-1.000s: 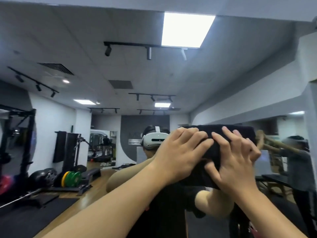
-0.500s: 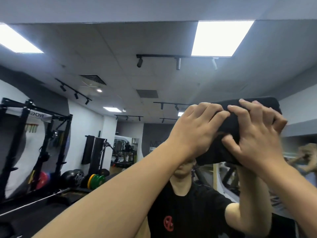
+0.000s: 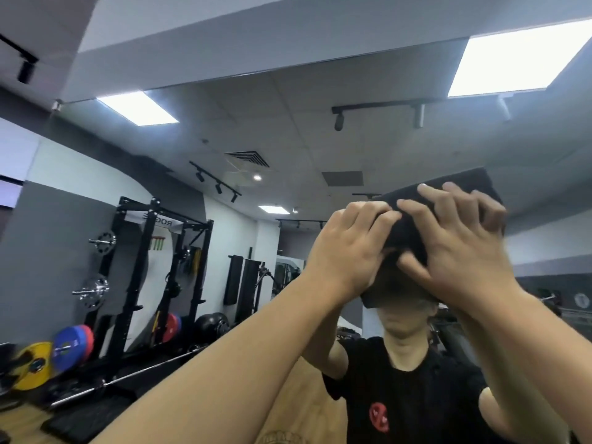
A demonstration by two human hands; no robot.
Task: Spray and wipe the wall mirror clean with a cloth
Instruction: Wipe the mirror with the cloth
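Cloth (image 3: 407, 238), black and folded, lies flat against the wall mirror (image 3: 288, 149), beneath both hands. Left hand (image 3: 349, 251) and right hand (image 3: 461, 248) press it side by side, fingers spread and slightly bent.

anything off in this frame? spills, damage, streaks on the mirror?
Nothing stands out. Both hands, left and right, press the folded black cloth flat against the wall mirror high up. No visible cracks or drips on the glass; fine streaks cannot be judged. No spray bottle is in view.
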